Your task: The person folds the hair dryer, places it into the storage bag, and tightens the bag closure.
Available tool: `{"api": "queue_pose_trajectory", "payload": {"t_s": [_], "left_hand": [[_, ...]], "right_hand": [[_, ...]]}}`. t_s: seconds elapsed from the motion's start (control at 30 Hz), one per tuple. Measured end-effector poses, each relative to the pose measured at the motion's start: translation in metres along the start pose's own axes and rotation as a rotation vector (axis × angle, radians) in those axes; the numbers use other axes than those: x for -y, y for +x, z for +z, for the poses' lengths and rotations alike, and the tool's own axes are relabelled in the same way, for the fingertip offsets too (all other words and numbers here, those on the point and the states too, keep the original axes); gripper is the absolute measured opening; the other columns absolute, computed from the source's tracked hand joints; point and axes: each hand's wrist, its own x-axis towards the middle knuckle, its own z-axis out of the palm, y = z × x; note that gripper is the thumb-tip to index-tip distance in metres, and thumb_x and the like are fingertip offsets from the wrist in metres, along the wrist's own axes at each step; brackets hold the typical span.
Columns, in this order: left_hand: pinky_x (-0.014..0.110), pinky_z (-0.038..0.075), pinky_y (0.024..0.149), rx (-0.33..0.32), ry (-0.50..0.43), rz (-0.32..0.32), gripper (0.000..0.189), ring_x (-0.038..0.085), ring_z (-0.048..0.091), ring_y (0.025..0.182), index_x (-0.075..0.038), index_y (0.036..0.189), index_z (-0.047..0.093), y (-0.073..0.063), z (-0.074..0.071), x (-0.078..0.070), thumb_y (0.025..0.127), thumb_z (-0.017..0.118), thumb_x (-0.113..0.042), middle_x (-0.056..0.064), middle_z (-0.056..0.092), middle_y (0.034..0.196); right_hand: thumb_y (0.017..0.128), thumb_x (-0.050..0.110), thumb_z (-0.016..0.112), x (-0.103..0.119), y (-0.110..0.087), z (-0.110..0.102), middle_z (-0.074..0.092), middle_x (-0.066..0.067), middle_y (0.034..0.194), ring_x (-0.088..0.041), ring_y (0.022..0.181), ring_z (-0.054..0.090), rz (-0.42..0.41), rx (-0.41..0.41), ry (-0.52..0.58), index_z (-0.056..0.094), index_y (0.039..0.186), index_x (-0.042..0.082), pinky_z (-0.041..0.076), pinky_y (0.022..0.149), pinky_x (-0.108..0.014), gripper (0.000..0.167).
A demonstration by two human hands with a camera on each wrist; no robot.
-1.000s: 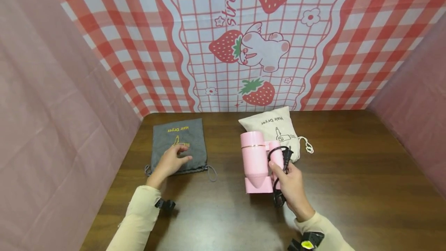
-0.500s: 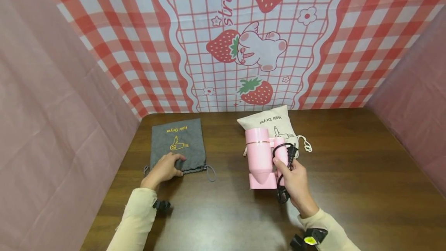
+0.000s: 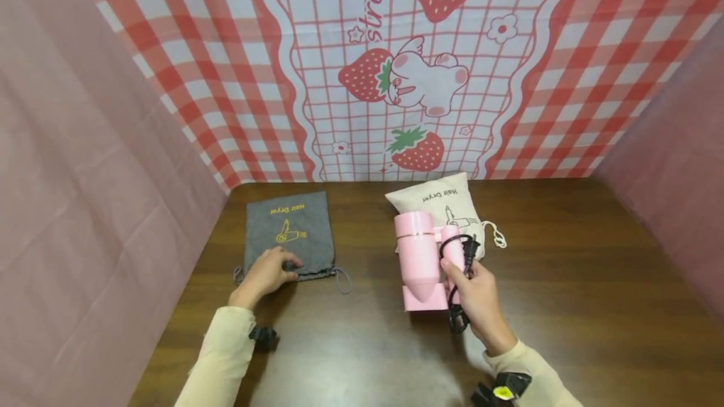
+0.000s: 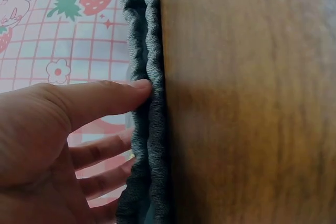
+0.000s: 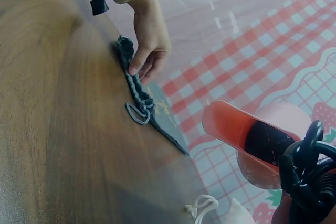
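The pink hair dryer [image 3: 420, 259] is held above the worktop [image 3: 351, 350] by the right hand [image 3: 479, 299], whose thumb and fingers grip its folded handle together with the bundled black cord [image 3: 457, 319]. To its left, the left hand [image 3: 263, 276] pinches the gathered mouth of the gray drawstring bag [image 3: 317, 234], thumb at the opening and fingers behind the fabric. Beyond the dryer lies a cream bag [image 3: 432, 196], partly covered from the head view, with a strawberry-print checked cloth [image 3: 226, 80] hanging behind.
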Motion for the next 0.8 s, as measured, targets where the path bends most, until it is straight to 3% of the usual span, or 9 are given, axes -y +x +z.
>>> {"api": "queue_pose_trajectory", "payload": {"t_s": [0.4, 0.63, 0.8], "left_hand": [[0.046, 0.048, 0.085, -0.078, -0.026, 0.040, 0.005, 0.027, 0.062, 0.091, -0.017, 0.088, 0.077, 0.002, 0.005, -0.003, 0.084, 0.074, -0.017, 0.003, 0.066, 0.090], [0.042, 0.052, 0.080, -0.162, -0.089, 0.043, 0.005, 0.020, 0.067, 0.084, -0.014, 0.091, 0.074, 0.007, 0.008, -0.004, 0.088, 0.070, -0.017, 0.001, 0.073, 0.087], [0.038, 0.052, 0.076, -0.224, -0.128, 0.058, 0.009, 0.017, 0.066, 0.080, -0.014, 0.093, 0.075, 0.012, 0.008, -0.013, 0.088, 0.071, -0.019, 0.001, 0.073, 0.088]], "right_hand": [[0.093, 0.022, 0.066, 0.002, -0.005, 0.001, 0.054, 0.005, 0.059, -0.008, 0.053, 0.054, 0.009, -0.002, -0.036, 0.054, 0.089, 0.002, 0.047, 0.051, -0.024, 0.024], [0.092, 0.022, 0.066, 0.001, -0.004, 0.001, 0.054, 0.006, 0.060, -0.007, 0.053, 0.053, 0.011, 0.000, -0.066, 0.055, 0.089, 0.001, 0.047, 0.052, -0.024, 0.024], [0.092, 0.020, 0.066, -0.001, -0.005, 0.003, 0.053, 0.006, 0.060, -0.007, 0.053, 0.052, 0.011, 0.026, -0.062, 0.055, 0.088, 0.002, 0.045, 0.050, -0.023, 0.022]]}}
